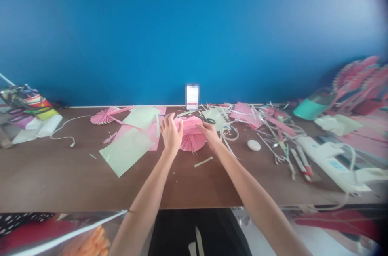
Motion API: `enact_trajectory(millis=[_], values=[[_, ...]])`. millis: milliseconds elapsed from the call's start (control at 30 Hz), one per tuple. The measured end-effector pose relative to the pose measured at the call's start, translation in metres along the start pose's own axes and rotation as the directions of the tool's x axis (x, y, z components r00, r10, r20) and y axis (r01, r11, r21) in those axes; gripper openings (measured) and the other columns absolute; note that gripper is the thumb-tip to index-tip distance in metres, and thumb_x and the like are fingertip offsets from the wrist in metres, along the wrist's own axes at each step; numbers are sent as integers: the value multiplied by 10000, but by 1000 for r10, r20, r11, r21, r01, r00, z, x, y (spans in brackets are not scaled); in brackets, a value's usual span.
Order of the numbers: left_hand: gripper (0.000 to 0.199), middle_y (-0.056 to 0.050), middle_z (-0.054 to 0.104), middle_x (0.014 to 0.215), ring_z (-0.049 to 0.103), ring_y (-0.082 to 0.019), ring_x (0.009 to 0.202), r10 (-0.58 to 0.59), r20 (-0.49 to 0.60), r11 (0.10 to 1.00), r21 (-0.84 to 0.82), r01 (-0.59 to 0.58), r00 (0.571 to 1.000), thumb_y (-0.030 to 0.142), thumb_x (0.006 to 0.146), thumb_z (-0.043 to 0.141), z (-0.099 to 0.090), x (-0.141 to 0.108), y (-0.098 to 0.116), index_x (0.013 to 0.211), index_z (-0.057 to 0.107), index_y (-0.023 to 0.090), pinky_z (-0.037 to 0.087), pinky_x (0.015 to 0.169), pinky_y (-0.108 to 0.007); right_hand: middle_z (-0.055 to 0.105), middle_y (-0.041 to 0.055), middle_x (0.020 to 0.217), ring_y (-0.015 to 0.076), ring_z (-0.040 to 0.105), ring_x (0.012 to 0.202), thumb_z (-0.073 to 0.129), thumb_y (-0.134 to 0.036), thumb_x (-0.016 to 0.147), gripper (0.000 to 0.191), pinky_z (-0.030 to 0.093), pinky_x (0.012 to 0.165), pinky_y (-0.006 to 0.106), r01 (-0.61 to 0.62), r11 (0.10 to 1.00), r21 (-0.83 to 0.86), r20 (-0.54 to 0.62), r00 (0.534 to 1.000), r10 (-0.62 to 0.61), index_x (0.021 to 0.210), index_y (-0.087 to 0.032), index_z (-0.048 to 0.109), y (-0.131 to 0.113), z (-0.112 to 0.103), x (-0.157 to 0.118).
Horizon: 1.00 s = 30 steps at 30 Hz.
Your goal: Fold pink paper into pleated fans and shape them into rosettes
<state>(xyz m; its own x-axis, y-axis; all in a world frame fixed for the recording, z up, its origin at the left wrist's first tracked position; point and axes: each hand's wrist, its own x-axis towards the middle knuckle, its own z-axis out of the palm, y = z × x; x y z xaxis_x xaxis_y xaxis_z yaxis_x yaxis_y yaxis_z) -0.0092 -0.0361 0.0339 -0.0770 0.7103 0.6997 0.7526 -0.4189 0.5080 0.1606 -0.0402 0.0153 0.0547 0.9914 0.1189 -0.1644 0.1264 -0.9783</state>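
Note:
A pink pleated paper fan [192, 143] lies on the brown table in the middle, its rounded edge toward me. My left hand [172, 133] rests at the left end of the pink folded paper above the fan, with its fingers apart. At the right end, my right hand [209, 131] pinches the pink paper between thumb and fingers. Dark-handled scissors [209, 120] lie just behind my right hand. A narrow pale green strip [203, 162] is on the table in front of the fan.
Pale green sheets [127, 152] and another pink fan [103, 116] lie to the left. Tangled paper strips, a white oval object [254, 145], markers [300, 162] and a white power strip [333, 165] are at the right. A phone [192, 96] stands against the blue wall.

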Motion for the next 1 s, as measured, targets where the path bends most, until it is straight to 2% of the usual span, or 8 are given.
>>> enact_trajectory(millis=[100, 167, 233, 333, 433, 633, 800, 1000], values=[[526, -151, 544, 1227, 507, -276, 1144, -232, -14, 945, -241, 222, 973, 441, 852, 581, 6, -1, -9, 1279, 442, 168, 386, 972, -434, 690, 29, 752, 191, 613, 715, 725, -494, 666, 357, 441, 621, 278, 2, 992, 123, -70, 998, 6, 843, -185, 695, 1, -5, 2], [484, -125, 577, 1166, 553, -252, 1082, -379, 136, 820, -408, 400, 915, 473, 827, 603, 12, -1, -16, 1202, 491, 189, 435, 918, -402, 714, 43, 807, 208, 641, 745, 737, -463, 660, 361, 459, 639, 291, -19, 986, 165, -61, 998, 29, 896, -191, 705, 0, -7, 1], [444, -106, 586, 1177, 563, -240, 1090, -430, 252, 697, -518, 497, 867, 465, 816, 617, 18, 0, -21, 1159, 522, 198, 447, 922, -396, 727, 55, 833, 223, 660, 743, 759, -431, 640, 383, 471, 638, 304, -88, 979, 185, -11, 996, 92, 931, -188, 708, -1, -9, 1], [483, -86, 586, 1232, 557, -222, 1138, -410, 299, 583, -641, 499, 862, 407, 787, 668, 23, 1, -24, 1209, 521, 226, 437, 969, -387, 736, 66, 813, 237, 675, 713, 786, -392, 608, 376, 479, 620, 316, -192, 962, 193, 42, 981, 187, 907, -174, 716, 0, -10, 1], [543, -86, 594, 1256, 559, -222, 1162, -354, 374, 498, -700, 511, 857, 362, 748, 716, 22, 1, -23, 1241, 525, 236, 434, 993, -386, 742, 73, 817, 245, 686, 761, 812, -352, 583, 324, 497, 678, 325, -205, 959, 194, 22, 978, 205, 830, -162, 724, 2, -9, 2], [539, -120, 654, 1185, 574, -276, 1170, -267, 594, 330, -683, 651, 759, 304, 654, 787, 20, 0, -21, 1150, 616, 177, 430, 1010, -448, 743, 77, 867, 252, 691, 812, 819, -376, 602, 353, 517, 735, 350, -211, 949, 233, 94, 977, 194, 871, -169, 722, 0, -8, 0], [545, -114, 690, 1102, 613, -276, 1109, -268, 573, 277, -724, 631, 775, 313, 632, 798, 21, -1, -21, 1130, 633, 170, 429, 1013, -455, 735, 54, 801, 242, 679, 785, 820, -439, 588, 337, 505, 678, 335, -192, 952, 239, 51, 981, 185, 775, -184, 705, 5, -11, 3], [565, -115, 653, 1179, 592, -262, 1134, -245, 533, 306, -750, 587, 809, 331, 668, 772, 26, -2, -23, 1183, 597, 179, 427, 1013, -436, 716, 43, 758, 242, 661, 800, 767, -576, 599, 413, 497, 683, 336, -122, 977, 174, -66, 989, 135, 748, -196, 701, 10, -13, 6]])
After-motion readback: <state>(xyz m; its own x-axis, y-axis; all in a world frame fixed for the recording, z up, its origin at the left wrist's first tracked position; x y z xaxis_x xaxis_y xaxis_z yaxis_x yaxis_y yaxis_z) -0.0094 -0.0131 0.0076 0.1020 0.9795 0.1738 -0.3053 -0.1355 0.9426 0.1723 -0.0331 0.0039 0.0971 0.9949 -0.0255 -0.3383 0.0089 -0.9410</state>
